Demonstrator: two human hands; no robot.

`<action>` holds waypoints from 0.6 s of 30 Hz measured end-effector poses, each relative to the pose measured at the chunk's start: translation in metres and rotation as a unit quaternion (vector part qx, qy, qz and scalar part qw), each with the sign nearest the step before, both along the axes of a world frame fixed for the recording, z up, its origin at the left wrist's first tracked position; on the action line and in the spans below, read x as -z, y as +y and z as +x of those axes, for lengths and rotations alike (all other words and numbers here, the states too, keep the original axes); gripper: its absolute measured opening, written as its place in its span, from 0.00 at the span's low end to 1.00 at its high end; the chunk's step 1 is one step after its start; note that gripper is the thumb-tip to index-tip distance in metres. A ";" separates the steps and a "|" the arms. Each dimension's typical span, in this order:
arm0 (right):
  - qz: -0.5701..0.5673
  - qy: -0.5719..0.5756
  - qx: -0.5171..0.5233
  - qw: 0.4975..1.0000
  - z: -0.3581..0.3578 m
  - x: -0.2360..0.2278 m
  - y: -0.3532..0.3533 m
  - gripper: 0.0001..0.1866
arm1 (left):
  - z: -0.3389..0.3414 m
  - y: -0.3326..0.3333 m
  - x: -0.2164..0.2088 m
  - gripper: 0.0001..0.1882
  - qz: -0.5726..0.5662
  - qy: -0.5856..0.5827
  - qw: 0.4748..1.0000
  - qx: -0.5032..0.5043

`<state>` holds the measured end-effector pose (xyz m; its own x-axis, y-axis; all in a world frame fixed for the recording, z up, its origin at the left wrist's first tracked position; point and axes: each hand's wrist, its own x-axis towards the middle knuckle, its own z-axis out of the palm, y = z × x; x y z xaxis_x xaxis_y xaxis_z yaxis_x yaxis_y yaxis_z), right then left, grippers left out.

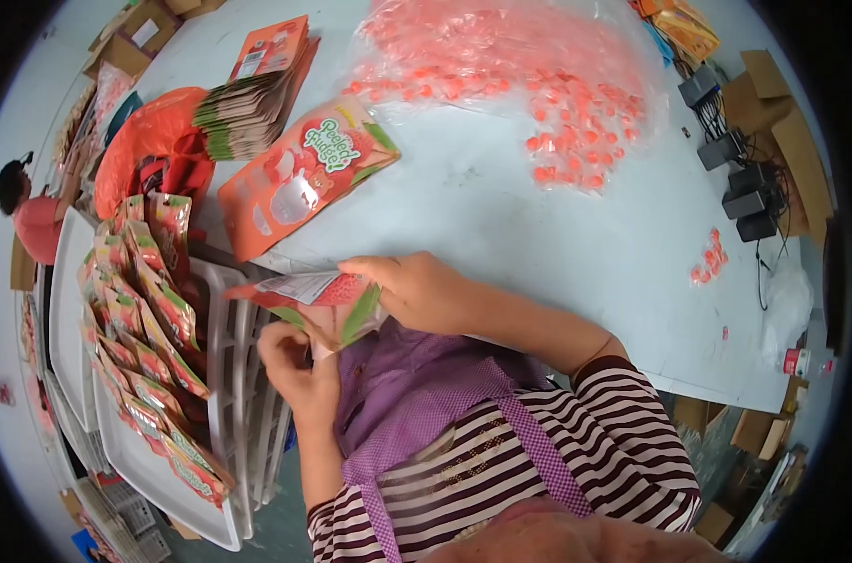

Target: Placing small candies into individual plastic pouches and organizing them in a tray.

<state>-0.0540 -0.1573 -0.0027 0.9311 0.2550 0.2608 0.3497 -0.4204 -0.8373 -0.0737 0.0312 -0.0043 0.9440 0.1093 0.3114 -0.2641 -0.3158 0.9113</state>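
Close to my body, at the table's near edge, I hold a red and green printed pouch point(337, 317) tilted between both hands. My right hand point(421, 291) grips its upper right edge between thumb and fingers. My left hand point(299, 368) is closed at the pouch's lower edge, its fingers curled and partly hidden. Just beyond lies a flat orange-red pouch point(299, 183) with clear windows in its front. A stack of similar flat pouches point(252, 103) sits farther back.
At my left, stacked white trays point(221, 394) hold rows of filled pouches point(149, 328). A red plastic bag point(149, 141) stands behind them. Small red-and-clear packets point(576, 141) spill from a large clear bag point(501, 42). Black power adapters point(749, 192) line the right edge. Another person point(37, 216) is far left.
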 end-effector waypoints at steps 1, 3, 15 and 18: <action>-0.001 0.000 0.007 1.000 0.003 0.001 -0.001 0.20 | 0.000 0.002 0.000 0.10 0.020 -0.066 0.997 0.042; 0.115 0.043 -0.004 0.992 0.010 0.005 -0.006 0.21 | 0.005 0.015 0.006 0.09 0.145 -0.194 0.964 0.112; 0.106 0.159 -0.041 0.981 0.017 0.002 -0.026 0.18 | 0.023 0.003 -0.014 0.11 0.327 -0.176 0.904 0.213; 0.175 0.132 0.049 0.974 0.015 -0.003 -0.046 0.18 | 0.038 -0.006 -0.006 0.08 0.283 -0.201 0.920 0.183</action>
<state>-0.0387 -0.2037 0.0004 0.9929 0.0994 0.0645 0.0757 -0.1132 -0.9907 -0.0354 0.0254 0.0015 0.6806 -0.4806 0.5530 -0.7276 -0.5322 0.4329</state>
